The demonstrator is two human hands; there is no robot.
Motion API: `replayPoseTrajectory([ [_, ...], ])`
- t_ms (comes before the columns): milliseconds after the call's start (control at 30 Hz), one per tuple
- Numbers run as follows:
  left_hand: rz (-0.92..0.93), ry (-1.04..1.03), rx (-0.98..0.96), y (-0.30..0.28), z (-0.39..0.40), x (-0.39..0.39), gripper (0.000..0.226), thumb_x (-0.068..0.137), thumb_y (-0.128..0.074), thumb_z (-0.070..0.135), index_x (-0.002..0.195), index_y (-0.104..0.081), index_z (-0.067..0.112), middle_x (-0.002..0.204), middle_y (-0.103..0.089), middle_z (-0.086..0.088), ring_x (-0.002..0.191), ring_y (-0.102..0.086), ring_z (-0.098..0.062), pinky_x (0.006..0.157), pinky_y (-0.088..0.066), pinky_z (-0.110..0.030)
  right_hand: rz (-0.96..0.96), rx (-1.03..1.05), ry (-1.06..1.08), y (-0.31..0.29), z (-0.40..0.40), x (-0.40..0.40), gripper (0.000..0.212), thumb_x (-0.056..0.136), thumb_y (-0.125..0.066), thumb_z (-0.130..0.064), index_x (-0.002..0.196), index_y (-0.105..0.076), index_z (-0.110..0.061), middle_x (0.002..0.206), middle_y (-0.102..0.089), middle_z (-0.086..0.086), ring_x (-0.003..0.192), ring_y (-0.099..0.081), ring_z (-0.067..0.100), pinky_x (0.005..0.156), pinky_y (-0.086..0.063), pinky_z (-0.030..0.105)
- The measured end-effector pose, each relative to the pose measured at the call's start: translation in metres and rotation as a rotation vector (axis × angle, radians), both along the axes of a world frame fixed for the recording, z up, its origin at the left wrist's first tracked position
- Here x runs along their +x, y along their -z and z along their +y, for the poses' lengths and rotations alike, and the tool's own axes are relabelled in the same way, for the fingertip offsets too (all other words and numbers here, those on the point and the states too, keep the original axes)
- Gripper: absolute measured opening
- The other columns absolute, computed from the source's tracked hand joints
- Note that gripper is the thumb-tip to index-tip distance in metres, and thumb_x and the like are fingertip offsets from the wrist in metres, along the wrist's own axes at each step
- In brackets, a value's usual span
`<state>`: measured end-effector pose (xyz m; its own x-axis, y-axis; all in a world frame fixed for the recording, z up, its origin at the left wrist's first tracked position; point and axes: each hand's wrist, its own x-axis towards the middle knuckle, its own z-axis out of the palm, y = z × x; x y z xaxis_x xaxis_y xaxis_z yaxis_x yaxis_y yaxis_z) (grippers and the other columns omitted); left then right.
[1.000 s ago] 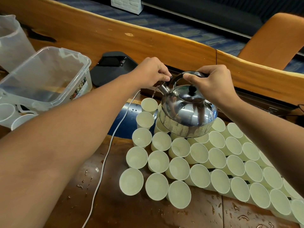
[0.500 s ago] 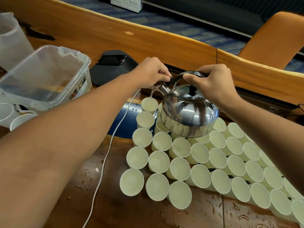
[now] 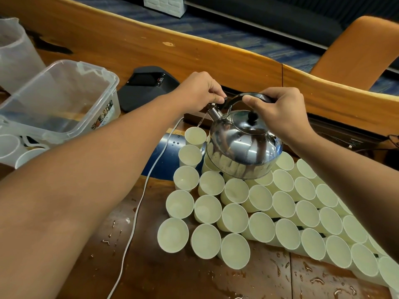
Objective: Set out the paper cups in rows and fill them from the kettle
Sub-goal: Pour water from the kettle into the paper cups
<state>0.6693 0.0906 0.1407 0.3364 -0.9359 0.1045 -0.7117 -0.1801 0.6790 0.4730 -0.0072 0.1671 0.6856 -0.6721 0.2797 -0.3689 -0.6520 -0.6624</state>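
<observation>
Since the earlier frame the kettle (image 3: 244, 145) had barely shifted, held tipped over the far left corner of the cup block, a thin stream running from its spout (image 3: 212, 112) into the farthest cup (image 3: 195, 135) of the left column. Progress: the paper cups (image 3: 259, 212) stood set out in close rows on the wet tabletop (image 3: 151, 266), so laying out looked done; filling appeared early (water levels in most cups could not be read, though the near ones looked empty). Many cups likely remained. The left hand (image 3: 198, 91) had its fingers (image 3: 218, 96) pinched together on the spout cap lever at the front of the handle. The right hand (image 3: 278, 108) had its fingers curled tight round the black handle (image 3: 255, 96), carrying the weight of the kettle above the cups.
</observation>
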Motion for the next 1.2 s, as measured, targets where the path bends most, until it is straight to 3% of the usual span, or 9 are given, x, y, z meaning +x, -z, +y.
replayPoseTrajectory([
  [200,-0.012,-0.003,-0.012,-0.013,0.007,-0.008,0.018,0.091,-0.071,0.021,0.108,-0.077,0.021,0.104,-0.072,0.008,0.092,-0.06,-0.002,0.071,-0.038,-0.005,-0.051,0.03,-0.01,-0.004,0.01,-0.012,0.048,0.085,-0.072,-0.048,0.072,-0.066,-0.002,0.065,-0.062,0.015,0.055,-0.047,0.014,0.052,-0.039,0.03],
  [367,-0.036,0.0,-0.014,-0.025,0.021,-0.019,0.015,0.091,-0.071,0.023,0.104,-0.078,0.021,0.095,-0.072,0.01,0.085,-0.06,0.0,0.07,-0.04,-0.01,-0.075,0.006,-0.017,-0.008,0.019,-0.023,0.052,0.085,-0.07,-0.051,0.074,-0.066,0.0,0.067,-0.062,0.02,0.062,-0.052,0.036,0.053,-0.043,0.041],
  [600,-0.08,0.009,-0.01,-0.029,0.042,-0.034,0.014,0.091,-0.071,0.024,0.101,-0.078,0.02,0.091,-0.072,0.008,0.081,-0.06,-0.001,0.064,-0.038,-0.003,-0.081,0.038,-0.029,-0.01,0.038,-0.04,0.05,0.086,-0.071,-0.048,0.073,-0.066,-0.001,0.066,-0.06,0.019,0.055,-0.045,0.017,0.051,-0.038,0.035],
  [733,-0.024,0.02,-0.011,-0.025,0.05,-0.041,0.013,0.09,-0.073,0.022,0.1,-0.079,0.017,0.093,-0.074,0.004,0.087,-0.066,-0.008,0.082,-0.058,-0.026,-0.089,0.051,-0.031,-0.007,0.047,-0.048,0.048,0.086,-0.072,-0.048,0.072,-0.066,-0.002,0.065,-0.058,0.019,0.054,-0.043,0.013,0.051,-0.035,0.03],
  [833,-0.003,0.018,-0.008,-0.022,0.054,-0.046,0.014,0.089,-0.074,0.021,0.1,-0.079,0.015,0.091,-0.074,0.002,0.088,-0.068,-0.011,0.086,-0.058,-0.036,-0.092,0.05,-0.035,-0.005,0.049,-0.052,0.049,0.085,-0.072,-0.049,0.071,-0.065,-0.003,0.065,-0.059,0.019,0.055,-0.045,0.019,0.053,-0.038,0.036],
  [933,-0.01,0.013,-0.006,-0.02,0.057,-0.048,0.015,0.089,-0.074,0.021,0.101,-0.079,0.016,0.093,-0.075,0.003,0.089,-0.068,-0.01,0.084,-0.057,-0.028,-0.082,0.033,-0.046,-0.002,0.05,-0.054,0.054,0.084,-0.071,-0.052,0.076,-0.066,0.001,0.069,-0.061,0.021,0.063,-0.053,0.036,0.055,-0.044,0.042],
  [1000,-0.014,0.013,-0.01,-0.019,0.058,-0.049,0.015,0.089,-0.073,0.021,0.103,-0.079,0.016,0.095,-0.074,0.003,0.091,-0.067,-0.011,0.074,-0.053,-0.01,-0.079,0.024,-0.057,-0.002,0.051,-0.055,0.053,0.085,-0.071,-0.051,0.075,-0.065,0.001,0.069,-0.061,0.022,0.066,-0.054,0.038,0.055,-0.045,0.042],
  [1067,-0.017,0.014,-0.018,-0.017,0.057,-0.049,0.016,0.089,-0.073,0.021,0.103,-0.078,0.017,0.097,-0.074,0.002,0.092,-0.066,-0.01,0.065,-0.044,0.0,-0.072,0.031,-0.062,-0.003,0.052,-0.055,0.048,0.086,-0.071,-0.048,0.075,-0.066,-0.001,0.068,-0.062,0.019,0.064,-0.055,0.035,0.055,-0.045,0.041],
  [1200,0.014,0.006,-0.043,-0.013,0.058,-0.048,0.015,0.089,-0.073,0.02,0.102,-0.079,0.016,0.095,-0.075,0.001,0.09,-0.067,-0.011,0.063,-0.041,0.002,-0.072,0.037,-0.073,-0.004,0.053,-0.053,0.041,0.086,-0.072,-0.045,0.07,-0.066,-0.008,0.063,-0.061,0.011,0.054,-0.049,0.014,0.051,-0.04,0.03],
])
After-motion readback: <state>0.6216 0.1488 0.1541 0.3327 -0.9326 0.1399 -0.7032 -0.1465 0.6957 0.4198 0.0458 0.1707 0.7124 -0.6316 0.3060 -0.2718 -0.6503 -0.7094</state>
